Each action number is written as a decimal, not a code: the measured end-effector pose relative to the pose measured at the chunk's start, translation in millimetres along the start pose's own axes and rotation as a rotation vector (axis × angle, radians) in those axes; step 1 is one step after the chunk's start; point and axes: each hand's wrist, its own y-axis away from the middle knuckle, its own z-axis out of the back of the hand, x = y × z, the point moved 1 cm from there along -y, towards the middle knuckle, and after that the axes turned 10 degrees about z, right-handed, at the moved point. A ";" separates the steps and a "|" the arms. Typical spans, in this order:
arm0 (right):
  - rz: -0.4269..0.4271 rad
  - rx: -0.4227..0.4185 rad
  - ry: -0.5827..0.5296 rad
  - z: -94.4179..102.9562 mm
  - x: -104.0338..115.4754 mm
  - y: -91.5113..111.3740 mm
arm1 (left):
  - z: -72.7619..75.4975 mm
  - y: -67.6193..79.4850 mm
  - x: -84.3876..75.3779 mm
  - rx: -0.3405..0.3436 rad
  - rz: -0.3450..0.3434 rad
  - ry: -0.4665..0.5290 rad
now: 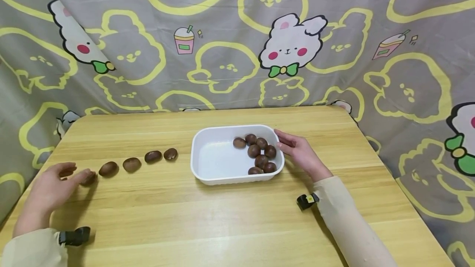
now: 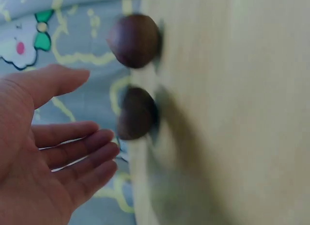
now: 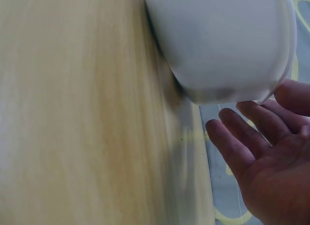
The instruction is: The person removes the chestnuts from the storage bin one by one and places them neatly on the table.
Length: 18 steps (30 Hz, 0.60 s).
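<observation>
My left hand [image 1: 55, 186] is at the left end of a slanting row of several brown chestnuts [image 1: 131, 165] on the table. Its thumb and fingers are spread apart, the fingertips close to the end chestnut [image 1: 88, 179]. In the left wrist view, that chestnut [image 2: 135, 113] is just beyond the fingers, and another chestnut [image 2: 134, 40] lies past the thumb. A white rectangular tray [image 1: 219, 178] holds several chestnuts [image 1: 254, 151] bunched at its right side. My right hand [image 1: 302, 153] rests with its fingertips at the tray's right end; the right wrist view has the thumb [image 3: 294, 95] at the rim.
The light wooden table [image 1: 222, 221] bears the tray near its middle and the row to the left. A patterned grey curtain [image 1: 230, 28] hangs behind the table and along both sides. Each wrist wears a small black camera [image 1: 75, 236].
</observation>
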 end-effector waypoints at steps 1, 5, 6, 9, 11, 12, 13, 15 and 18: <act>0.003 0.001 0.000 0.2 -0.1 -0.3 | 1.3 1.8 -5.7 -0.011 -0.007 0.019; 0.005 -0.001 -0.002 1.1 -1.3 -1.4 | 5.2 7.8 -31.5 -0.041 -0.065 0.093; 0.005 -0.001 -0.005 1.2 -1.8 -1.4 | 6.2 9.0 -37.3 -0.046 -0.083 0.123; 0.001 0.002 -0.021 0.5 -3.4 -0.6 | 8.7 13.9 -53.1 -0.045 -0.122 0.221; 0.000 0.005 -0.028 -0.1 -4.4 0.1 | 10.1 19.0 -65.2 -0.029 -0.131 0.295; 0.000 0.005 -0.031 -0.6 -4.7 0.5 | 10.2 21.7 -71.3 -0.020 -0.138 0.332; 0.000 0.006 -0.033 -0.7 -5.1 0.6 | 10.8 24.4 -78.4 -0.008 -0.145 0.355; 0.003 0.008 -0.028 -0.4 -5.4 0.4 | 10.7 28.8 -93.0 0.008 -0.177 0.381; 0.006 0.006 -0.012 1.1 -5.0 0.2 | 5.4 29.7 -117.0 0.028 -0.234 0.392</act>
